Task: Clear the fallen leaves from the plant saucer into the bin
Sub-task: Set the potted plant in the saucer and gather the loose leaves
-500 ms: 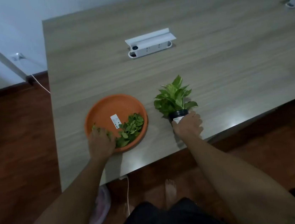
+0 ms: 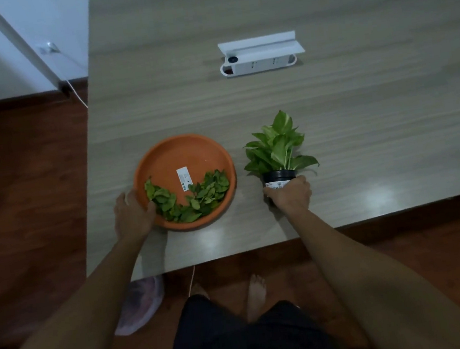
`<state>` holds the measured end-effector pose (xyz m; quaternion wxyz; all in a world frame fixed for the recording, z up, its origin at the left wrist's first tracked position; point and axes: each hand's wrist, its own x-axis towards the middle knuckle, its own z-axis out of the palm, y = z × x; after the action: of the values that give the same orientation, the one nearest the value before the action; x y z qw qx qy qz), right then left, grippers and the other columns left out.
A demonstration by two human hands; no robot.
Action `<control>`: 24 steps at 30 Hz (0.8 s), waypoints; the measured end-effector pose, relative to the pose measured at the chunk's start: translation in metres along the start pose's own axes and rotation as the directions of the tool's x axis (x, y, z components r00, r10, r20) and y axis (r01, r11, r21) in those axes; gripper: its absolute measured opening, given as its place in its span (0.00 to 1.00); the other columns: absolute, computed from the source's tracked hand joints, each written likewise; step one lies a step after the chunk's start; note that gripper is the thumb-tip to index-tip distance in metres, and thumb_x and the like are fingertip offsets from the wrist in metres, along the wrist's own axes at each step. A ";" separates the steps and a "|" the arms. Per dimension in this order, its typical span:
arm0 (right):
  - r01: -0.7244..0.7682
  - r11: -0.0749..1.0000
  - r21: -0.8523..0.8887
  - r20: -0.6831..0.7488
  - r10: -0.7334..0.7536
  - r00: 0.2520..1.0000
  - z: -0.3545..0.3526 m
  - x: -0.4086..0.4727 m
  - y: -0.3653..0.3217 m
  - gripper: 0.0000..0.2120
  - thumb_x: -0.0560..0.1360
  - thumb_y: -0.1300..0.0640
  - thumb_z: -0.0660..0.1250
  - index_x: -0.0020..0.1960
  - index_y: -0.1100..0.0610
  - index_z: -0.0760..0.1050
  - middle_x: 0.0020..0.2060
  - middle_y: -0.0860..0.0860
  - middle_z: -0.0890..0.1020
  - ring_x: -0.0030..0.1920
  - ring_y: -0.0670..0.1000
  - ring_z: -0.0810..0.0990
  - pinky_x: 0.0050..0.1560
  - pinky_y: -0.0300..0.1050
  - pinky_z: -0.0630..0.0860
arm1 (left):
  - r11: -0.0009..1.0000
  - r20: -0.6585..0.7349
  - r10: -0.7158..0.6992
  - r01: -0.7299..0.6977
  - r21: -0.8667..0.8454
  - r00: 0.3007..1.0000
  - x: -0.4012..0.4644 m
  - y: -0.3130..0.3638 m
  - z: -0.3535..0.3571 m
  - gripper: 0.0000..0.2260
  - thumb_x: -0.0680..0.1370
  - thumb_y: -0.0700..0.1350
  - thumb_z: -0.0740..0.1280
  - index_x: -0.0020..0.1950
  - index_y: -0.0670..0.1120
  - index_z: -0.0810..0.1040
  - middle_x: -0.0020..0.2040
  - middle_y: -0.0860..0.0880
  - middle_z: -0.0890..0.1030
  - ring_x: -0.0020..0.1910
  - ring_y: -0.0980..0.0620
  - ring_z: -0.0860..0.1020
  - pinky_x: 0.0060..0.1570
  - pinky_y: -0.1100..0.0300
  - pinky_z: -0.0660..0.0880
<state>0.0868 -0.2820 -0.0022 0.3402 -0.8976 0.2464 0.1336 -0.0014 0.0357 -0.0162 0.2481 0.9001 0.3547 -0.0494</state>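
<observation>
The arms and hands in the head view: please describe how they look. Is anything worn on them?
Both forearms are bare, with no sleeves in view. The left hand and the right hand have no gloves, and no watch, ring or bracelet is visible. The dim light hides finer detail.

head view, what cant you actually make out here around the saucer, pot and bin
- Bin: only a pinkish bag-like shape on the floor, half hidden by the table edge; whether it is the bin is unclear.
- White sticker in the orange saucer: print too small.
- Black pot: lower part hidden by the right hand.
- Left hand: fingertips hidden behind the saucer rim and leaves.
</observation>
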 end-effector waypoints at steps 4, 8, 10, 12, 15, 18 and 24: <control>0.020 0.997 0.069 -0.033 -0.018 0.999 0.007 0.000 -0.016 0.42 0.57 0.48 0.81 0.63 0.66 0.67 0.59 0.62 0.76 0.60 0.63 0.76 0.59 0.56 0.77 | 0.999 0.043 -0.029 0.029 -0.016 0.999 0.007 0.000 -0.002 0.26 0.76 0.49 0.63 0.72 0.42 0.63 0.67 0.35 0.69 0.65 0.34 0.69 0.62 0.41 0.69; 0.080 0.987 0.137 -0.090 -0.068 0.994 0.014 -0.008 -0.045 0.40 0.57 0.46 0.80 0.61 0.64 0.70 0.56 0.61 0.78 0.58 0.61 0.77 0.55 0.53 0.78 | 0.999 0.083 -0.013 0.016 -0.034 0.996 0.019 -0.004 -0.008 0.25 0.77 0.47 0.61 0.73 0.43 0.61 0.65 0.35 0.70 0.64 0.35 0.70 0.60 0.41 0.70; 0.118 0.973 0.198 -0.117 -0.096 0.989 0.018 -0.016 -0.065 0.40 0.56 0.47 0.80 0.61 0.63 0.71 0.55 0.59 0.79 0.56 0.59 0.78 0.53 0.51 0.78 | 0.998 0.102 0.030 -0.025 -0.058 0.994 0.025 -0.008 -0.008 0.22 0.77 0.46 0.60 0.71 0.44 0.63 0.63 0.35 0.72 0.61 0.34 0.73 0.58 0.42 0.72; 0.172 0.954 0.244 -0.152 -0.138 0.979 0.026 -0.023 -0.086 0.39 0.55 0.47 0.80 0.60 0.60 0.72 0.53 0.57 0.81 0.54 0.57 0.80 0.51 0.47 0.78 | 0.993 0.118 0.074 -0.062 -0.098 0.990 0.029 -0.011 -0.009 0.20 0.77 0.45 0.59 0.70 0.44 0.65 0.61 0.36 0.74 0.59 0.35 0.74 0.57 0.43 0.73; 0.257 0.933 0.252 -0.167 -0.219 0.961 0.042 -0.033 -0.110 0.37 0.55 0.47 0.80 0.61 0.59 0.74 0.53 0.55 0.83 0.54 0.56 0.81 0.49 0.42 0.76 | 0.982 0.110 0.137 -0.121 -0.148 0.984 0.028 -0.015 -0.006 0.20 0.77 0.47 0.56 0.70 0.46 0.64 0.60 0.38 0.73 0.57 0.36 0.74 0.56 0.43 0.74; 0.287 0.919 0.271 -0.121 -0.263 0.957 0.065 -0.046 -0.131 0.36 0.58 0.50 0.81 0.62 0.59 0.74 0.56 0.55 0.82 0.56 0.54 0.80 0.50 0.38 0.71 | 0.972 0.085 0.184 -0.168 -0.166 0.979 0.030 -0.023 -0.005 0.22 0.76 0.49 0.53 0.69 0.47 0.64 0.57 0.40 0.74 0.54 0.39 0.75 0.52 0.45 0.75; 0.371 0.870 0.325 -0.058 -0.373 0.926 0.108 -0.071 -0.156 0.28 0.60 0.58 0.81 0.57 0.61 0.76 0.44 0.44 0.81 0.44 0.40 0.80 0.42 0.25 0.72 | 0.960 0.088 0.240 -0.223 -0.169 0.967 0.034 -0.036 -0.004 0.22 0.78 0.45 0.58 0.72 0.48 0.60 0.58 0.42 0.73 0.55 0.42 0.74 0.51 0.46 0.75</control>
<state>0.1025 -0.0833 0.0329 0.5057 -0.8579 0.0868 0.0256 -0.0007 0.0814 -0.0364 0.3414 0.9089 0.2359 -0.0403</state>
